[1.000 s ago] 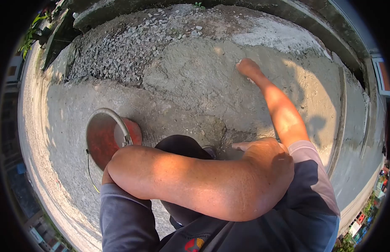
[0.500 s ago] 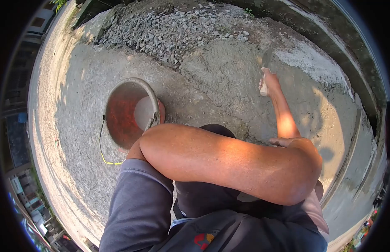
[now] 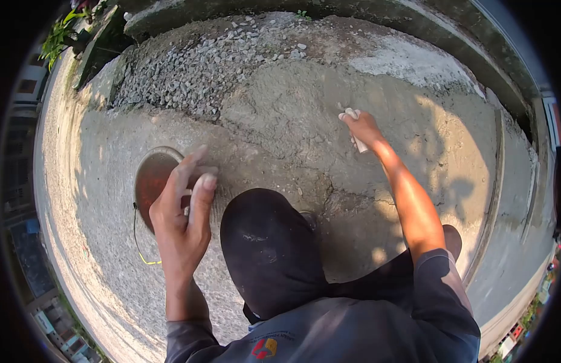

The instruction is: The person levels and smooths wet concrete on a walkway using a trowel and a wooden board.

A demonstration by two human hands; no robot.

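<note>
My right hand (image 3: pixel 364 129) is wrapped around the handle of a trowel (image 3: pixel 359 145) over the wet concrete (image 3: pixel 292 103). The trowel's blade is hard to tell from the grey surface around it. On the left, my left hand (image 3: pixel 185 206) is raised with its thumb and fingers apart and nothing between them. Behind that hand stands a bucket (image 3: pixel 150 181) with a reddish inside, partly covered by the fingers. A thin handle with a yellow section hangs at the bucket's left side.
Gravel (image 3: pixel 178 72) lies in a heap beyond the concrete. A low wall (image 3: pixel 450 30) curves along the back right. My dark-clothed knee (image 3: pixel 268 242) rises in the middle foreground. Rough pavement (image 3: pixel 111 242) stretches to the left, and a straight edge (image 3: pixel 489 242) runs along the right.
My left arm, which lay across my body toward the right forearm, has swung left, bringing the hand in front of the bucket. My right hand has shifted left and slightly nearer with the trowel.
</note>
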